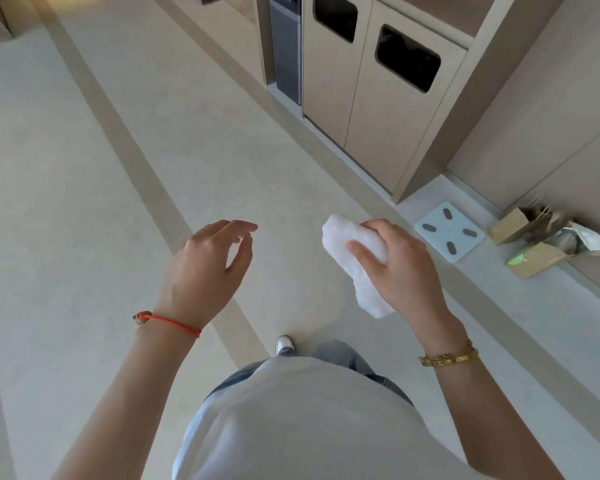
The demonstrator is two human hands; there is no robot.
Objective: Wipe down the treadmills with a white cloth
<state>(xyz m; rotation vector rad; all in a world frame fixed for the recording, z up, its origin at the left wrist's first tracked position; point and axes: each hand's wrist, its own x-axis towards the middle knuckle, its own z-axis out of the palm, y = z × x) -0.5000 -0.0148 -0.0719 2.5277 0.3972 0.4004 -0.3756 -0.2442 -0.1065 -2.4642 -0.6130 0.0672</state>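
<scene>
Pale floor crossed by darker stripes is seen from above, with a beige cabinet with two dark openings set at the far right, and a light blue scale and brown paper bags laid on the floor by the right wall. A bunched white cloth is grasped in the right hand, fingers and thumb curled round it, in mid-air above the floor. Nothing is held in the left hand, whose fingers are loosely bent, well apart from the cloth.
</scene>
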